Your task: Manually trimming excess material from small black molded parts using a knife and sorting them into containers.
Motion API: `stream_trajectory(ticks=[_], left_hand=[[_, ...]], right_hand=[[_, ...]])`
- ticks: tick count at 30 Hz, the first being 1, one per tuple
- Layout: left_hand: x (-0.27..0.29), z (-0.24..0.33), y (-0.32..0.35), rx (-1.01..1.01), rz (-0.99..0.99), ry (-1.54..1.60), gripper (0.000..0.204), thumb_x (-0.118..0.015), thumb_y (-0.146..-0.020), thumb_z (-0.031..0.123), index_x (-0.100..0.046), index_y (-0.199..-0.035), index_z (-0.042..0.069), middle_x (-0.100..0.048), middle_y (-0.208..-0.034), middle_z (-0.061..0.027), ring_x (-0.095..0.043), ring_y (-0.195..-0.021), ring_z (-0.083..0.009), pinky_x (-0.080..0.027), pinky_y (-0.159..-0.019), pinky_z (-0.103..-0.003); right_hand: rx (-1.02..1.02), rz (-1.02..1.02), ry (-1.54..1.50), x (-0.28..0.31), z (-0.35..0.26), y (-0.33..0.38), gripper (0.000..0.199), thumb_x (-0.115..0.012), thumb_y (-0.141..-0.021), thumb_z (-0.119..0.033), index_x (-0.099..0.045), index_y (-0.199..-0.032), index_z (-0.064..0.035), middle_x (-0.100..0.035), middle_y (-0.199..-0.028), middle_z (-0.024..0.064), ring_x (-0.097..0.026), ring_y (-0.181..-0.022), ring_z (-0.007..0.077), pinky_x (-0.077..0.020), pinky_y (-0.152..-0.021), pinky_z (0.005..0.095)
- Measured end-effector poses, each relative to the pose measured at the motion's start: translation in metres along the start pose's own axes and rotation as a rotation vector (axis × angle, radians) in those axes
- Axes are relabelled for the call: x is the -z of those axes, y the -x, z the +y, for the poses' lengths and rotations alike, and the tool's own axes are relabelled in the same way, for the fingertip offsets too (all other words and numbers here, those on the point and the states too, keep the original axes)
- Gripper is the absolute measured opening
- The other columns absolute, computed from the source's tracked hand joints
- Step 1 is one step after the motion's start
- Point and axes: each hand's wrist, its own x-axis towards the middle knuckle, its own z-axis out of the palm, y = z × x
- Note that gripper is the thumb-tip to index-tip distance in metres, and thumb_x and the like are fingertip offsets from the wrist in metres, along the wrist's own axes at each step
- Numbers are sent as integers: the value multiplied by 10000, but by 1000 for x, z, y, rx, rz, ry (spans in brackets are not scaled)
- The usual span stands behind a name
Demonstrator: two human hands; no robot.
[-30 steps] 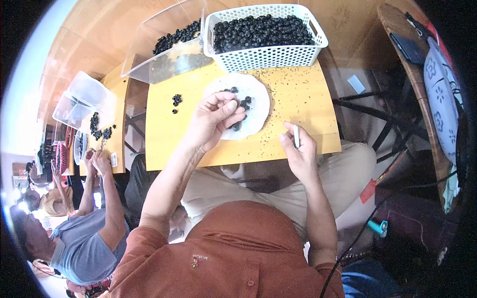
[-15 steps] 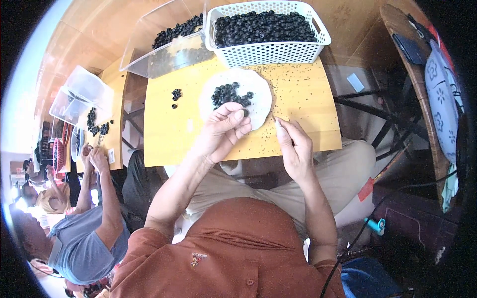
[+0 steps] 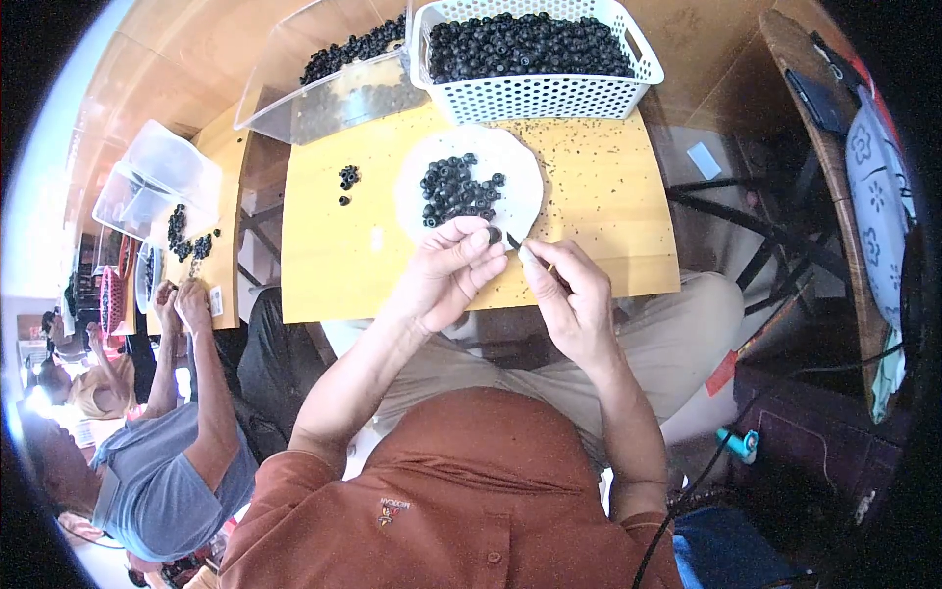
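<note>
At the near edge of the smooth white plate (image 3: pixel 523 167), the left hand (image 3: pixel 442 273) pinches a dark, rounded piece (image 3: pixel 495 236); the right hand (image 3: pixel 577 296) grips a thin, dark-tipped tool (image 3: pixel 513 240) just beside it.

You have a small round black piece (image 3: pixel 495 236) pinched in your left hand (image 3: pixel 442 278), over the near edge of the white plate (image 3: pixel 526 179). The slim tool (image 3: pixel 512 239) in your right hand (image 3: pixel 577 299) points its dark tip at it, the rest mostly hidden by your fingers; contact is unclear.
</note>
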Motion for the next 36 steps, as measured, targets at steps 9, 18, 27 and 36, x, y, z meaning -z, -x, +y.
stream_trajectory(ticks=[9, 18, 27, 36], left_hand=[[0, -8, 3, -15, -13, 14, 116, -639, -962, 64, -659, -1076, 47, -724, -981, -104, -721, -924, -193, -615, -873, -341], [-2, -11, 11, 9, -23, 54, 125, -635, -969, 74, -660, -1090, 52, -720, -979, -99, -716, -920, -180, -612, -860, -328], [-4, -15, 16, -26, -24, 55, 110, -625, -975, 73, -662, -1076, 50, -709, -971, -107, -708, -906, -172, -618, -857, -334], [-28, -18, 30, -49, -246, 26, 103, -626, -977, 80, -664, -1068, 51, -688, -1021, -124, -681, -900, -195, -609, -827, -360]], right_hand=[[70, -53, 19, -2, 3, 2, 232, -637, -973, -116, -651, -1136, 48, -680, -987, 166, -691, -881, 258, -537, -756, 340], [123, -46, 27, -3, 2, 2, 247, -649, -969, -134, -654, -1140, 44, -682, -981, 163, -696, -879, 263, -543, -746, 344], [151, -20, 20, -5, -1, 2, 229, -661, -957, -120, -669, -1122, 40, -681, -939, 161, -695, -837, 257, -544, -723, 347], [67, 32, -2, 5, 8, 0, 209, -648, -962, -76, -678, -1124, 52, -675, -907, 141, -651, -775, 203, -510, -696, 301]])
